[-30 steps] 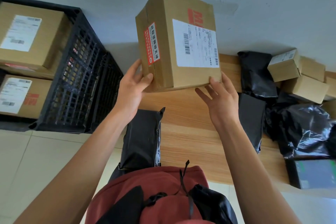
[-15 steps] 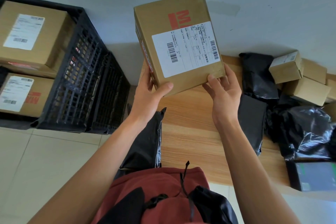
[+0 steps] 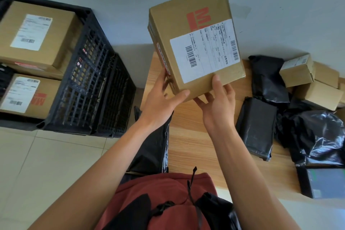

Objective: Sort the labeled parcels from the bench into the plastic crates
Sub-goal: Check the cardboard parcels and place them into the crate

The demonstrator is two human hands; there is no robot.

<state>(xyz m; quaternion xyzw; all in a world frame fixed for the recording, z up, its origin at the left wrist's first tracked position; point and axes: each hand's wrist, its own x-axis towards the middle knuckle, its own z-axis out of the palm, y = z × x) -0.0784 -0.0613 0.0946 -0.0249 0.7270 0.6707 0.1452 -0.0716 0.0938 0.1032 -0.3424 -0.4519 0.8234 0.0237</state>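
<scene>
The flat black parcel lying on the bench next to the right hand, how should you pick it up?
Take the flat black parcel by its two long edges, coming down from above with the right hand, the nearer one. It lies flat on the wooden bench, long and narrow, so thumb and fingers could probably span its width. Its left edge faces bare wood; the crumpled black bag crowds its right edge.

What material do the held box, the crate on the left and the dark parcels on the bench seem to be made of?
Held box: corrugated cardboard, matte brown, with a paper label.
Crate: looks like rigid black plastic, moulded lattice walls.
Dark parcels: probably thin plastic film, glossy and wrinkled.
Bench: wood grain look, maybe laminate.
</scene>
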